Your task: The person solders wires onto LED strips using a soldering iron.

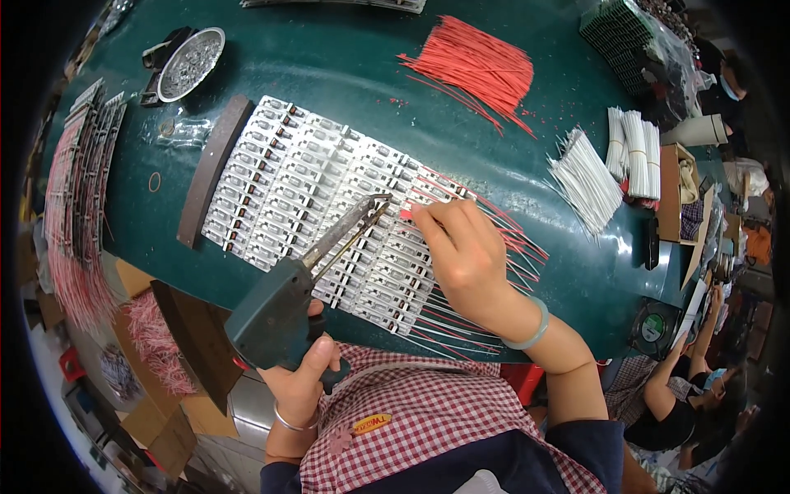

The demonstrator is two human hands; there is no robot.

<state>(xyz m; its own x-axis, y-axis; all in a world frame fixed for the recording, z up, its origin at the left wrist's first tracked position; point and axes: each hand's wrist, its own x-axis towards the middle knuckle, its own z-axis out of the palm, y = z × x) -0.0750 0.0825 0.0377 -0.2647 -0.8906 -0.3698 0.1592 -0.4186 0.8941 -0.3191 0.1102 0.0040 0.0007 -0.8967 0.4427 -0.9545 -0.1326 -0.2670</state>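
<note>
While the left grip [303, 380] is wrapping around a dark green soldering gun [271, 317], the right grip [467, 247] is pinching a red wire [406, 215] near the gun's tip [381, 198]. Beneath the tip, a white circuit-board panel [317, 185] is lying on the green table [329, 62], and red and white wires [517, 240] are trailing from its right side.

The left hand [303, 383] has its fingers partly concealed by the soldering gun [271, 317]. The right hand [469, 255] covers part of the circuit-board panel [284, 185]; contact at the gun's tip is too small to judge. Upper edge: pale strip [346, 3], probably another panel, truncated. Lower edge: checked apron [395, 395], truncated.
</note>
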